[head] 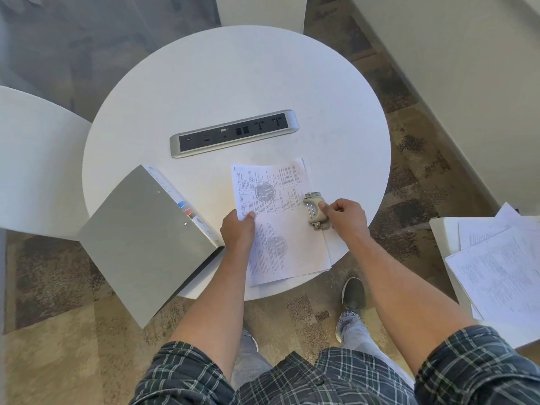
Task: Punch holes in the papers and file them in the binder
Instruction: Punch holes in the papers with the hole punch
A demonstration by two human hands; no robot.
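A small stack of printed papers (285, 229) lies on the near side of the round white table (233, 83). My left hand (238, 232) pinches the stack's left edge between thumb and fingers. A beige metal hole punch (315, 211) sits over the right edge of the papers. My right hand (344, 216) holds the punch, thumb on its lever. A closed grey binder (146, 238) lies to the left, hanging partly over the table's edge.
A silver power and socket strip (233, 133) is set into the table's middle. More loose printed sheets (502, 273) lie on a white surface at the right. White chairs stand at the left (35, 159) and far side.
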